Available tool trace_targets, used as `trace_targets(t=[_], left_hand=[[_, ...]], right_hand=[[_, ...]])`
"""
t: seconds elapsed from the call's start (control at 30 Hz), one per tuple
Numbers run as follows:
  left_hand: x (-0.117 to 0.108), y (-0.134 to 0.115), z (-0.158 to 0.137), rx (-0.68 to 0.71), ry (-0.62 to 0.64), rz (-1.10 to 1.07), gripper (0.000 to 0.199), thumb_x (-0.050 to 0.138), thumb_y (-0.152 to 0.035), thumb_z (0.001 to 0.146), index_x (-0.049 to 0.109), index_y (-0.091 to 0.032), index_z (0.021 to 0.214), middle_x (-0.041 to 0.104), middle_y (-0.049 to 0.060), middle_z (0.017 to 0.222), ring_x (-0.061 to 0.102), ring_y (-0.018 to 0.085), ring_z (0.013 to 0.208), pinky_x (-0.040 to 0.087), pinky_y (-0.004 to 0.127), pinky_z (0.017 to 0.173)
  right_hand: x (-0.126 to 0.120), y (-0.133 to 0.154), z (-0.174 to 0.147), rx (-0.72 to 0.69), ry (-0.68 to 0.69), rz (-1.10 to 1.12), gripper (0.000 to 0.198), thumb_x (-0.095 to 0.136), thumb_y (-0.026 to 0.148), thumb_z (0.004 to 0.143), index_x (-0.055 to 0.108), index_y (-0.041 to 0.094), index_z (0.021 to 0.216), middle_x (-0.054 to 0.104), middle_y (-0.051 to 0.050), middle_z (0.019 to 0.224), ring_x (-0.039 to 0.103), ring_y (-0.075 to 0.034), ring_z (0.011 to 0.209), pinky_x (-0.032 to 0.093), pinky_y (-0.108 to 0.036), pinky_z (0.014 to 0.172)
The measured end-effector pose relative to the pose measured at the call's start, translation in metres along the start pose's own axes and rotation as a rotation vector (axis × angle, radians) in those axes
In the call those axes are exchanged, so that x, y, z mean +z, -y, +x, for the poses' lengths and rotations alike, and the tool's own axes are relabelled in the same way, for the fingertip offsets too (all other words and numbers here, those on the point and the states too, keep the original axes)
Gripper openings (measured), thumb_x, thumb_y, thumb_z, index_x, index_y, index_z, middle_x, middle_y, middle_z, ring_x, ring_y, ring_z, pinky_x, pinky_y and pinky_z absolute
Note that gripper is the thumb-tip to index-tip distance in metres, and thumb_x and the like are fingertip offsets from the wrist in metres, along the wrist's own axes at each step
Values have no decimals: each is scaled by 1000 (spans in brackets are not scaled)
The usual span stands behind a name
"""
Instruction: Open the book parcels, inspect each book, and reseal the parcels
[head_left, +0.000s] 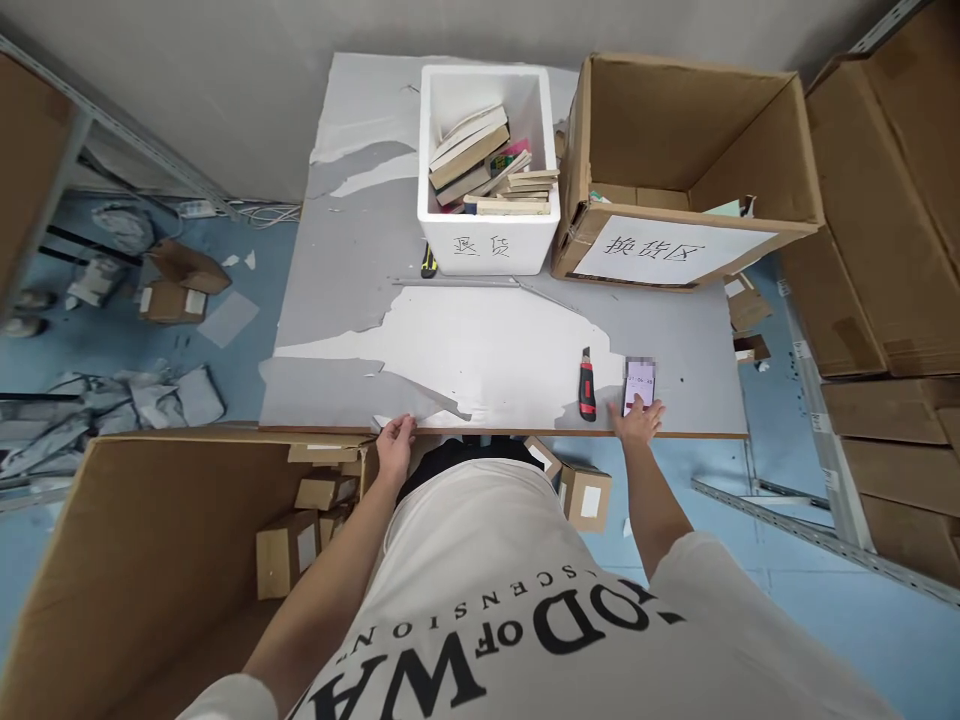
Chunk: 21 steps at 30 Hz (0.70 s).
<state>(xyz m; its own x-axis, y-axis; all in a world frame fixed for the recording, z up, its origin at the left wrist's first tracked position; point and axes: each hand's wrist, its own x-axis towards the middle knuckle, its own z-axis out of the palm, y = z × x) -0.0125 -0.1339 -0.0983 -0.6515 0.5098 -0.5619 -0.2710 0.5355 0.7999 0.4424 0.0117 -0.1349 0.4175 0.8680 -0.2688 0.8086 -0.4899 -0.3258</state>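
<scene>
My left hand [395, 448] rests at the front edge of the table [337, 215], beside a torn flap of its grey covering; its fingers look partly stretched and I see nothing held in them. On the right, my right hand [637, 425] has its fingers spread, with fingertips touching the lower part of a phone [640, 380] that lies screen up. A red and black utility knife [586, 385] lies left of the phone, its tip pointing away from me. Farther back, a yellow and black utility knife [428, 262] lies against the white foam box [487, 245].
Books [472, 150] fill part of the foam box. Beside it stands an open cardboard box [682, 240] with a handwritten sign. A large carton [90, 560] at my left holds several small parcels [285, 550]. Stacked cartons [847, 220] stand at right; packaging [180, 280] litters the floor.
</scene>
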Motion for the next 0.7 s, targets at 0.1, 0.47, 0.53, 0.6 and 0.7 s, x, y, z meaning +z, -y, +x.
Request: trace_targets(t=[0.1,0.47,0.53,0.6,0.7], left_hand=[[4,-3,-4,19,-1,-22,56,71,-61,65,62,-17,98,69,12,103,64,26,106,50,39,85],[0,-33,2,392,-210,-177,76,43,-74,81,51,-17,131,44,20,146,42,28,137,37,42,109],[-6,-36,0,430,-258,-206,80,41,-75,82,47,-18,136,40,19,150,37,28,140,35,42,112],[-15,-37,-3,467,-300,-226,84,40,-77,81,44,-17,140,37,20,151,35,29,141,34,42,112],[-32,-32,-9,518,-358,-226,92,40,-81,77,41,-15,142,36,20,152,34,30,142,32,41,114]], right_hand=[[-2,9,-3,-56,-70,52,84,52,58,80,33,9,145,5,-24,159,2,-39,147,10,-62,113],[13,157,-24,-692,85,491,82,37,62,89,14,16,153,23,-16,158,21,-28,146,20,-53,117],[19,185,-32,-780,119,516,82,34,63,89,13,16,153,23,-16,158,21,-27,146,21,-53,116],[26,212,-42,-870,157,540,82,33,63,90,13,15,154,23,-16,158,22,-28,146,21,-53,117],[36,248,-60,-997,224,561,83,34,62,90,13,14,154,22,-16,158,21,-28,147,21,-52,117]])
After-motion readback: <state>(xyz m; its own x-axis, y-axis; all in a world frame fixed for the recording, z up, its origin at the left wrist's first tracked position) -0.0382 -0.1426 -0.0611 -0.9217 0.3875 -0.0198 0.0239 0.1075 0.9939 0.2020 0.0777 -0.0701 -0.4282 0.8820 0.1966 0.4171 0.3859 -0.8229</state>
